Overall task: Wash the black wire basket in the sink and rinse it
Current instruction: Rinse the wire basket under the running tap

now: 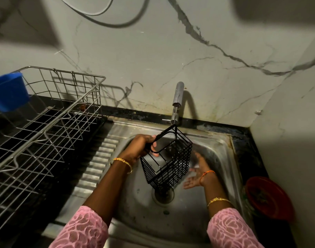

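- Black wire basket (168,161): held tilted above the sink (217,153), over the drain (163,195), directly below the tap (178,94) at 12 o'clock.
- Left hand (142,146): fingers clenched round the basket's handle loop at its 10 o'clock corner.
- Right hand (197,171): blurred, fingers released and spread, just beside the basket at 3 o'clock, apart from it.
- Dish rack (51,122): on the dark bench at 9 o'clock, a blue tub (8,91) on its far corner.
- Red bowl (268,197): at 4 o'clock of the sink.
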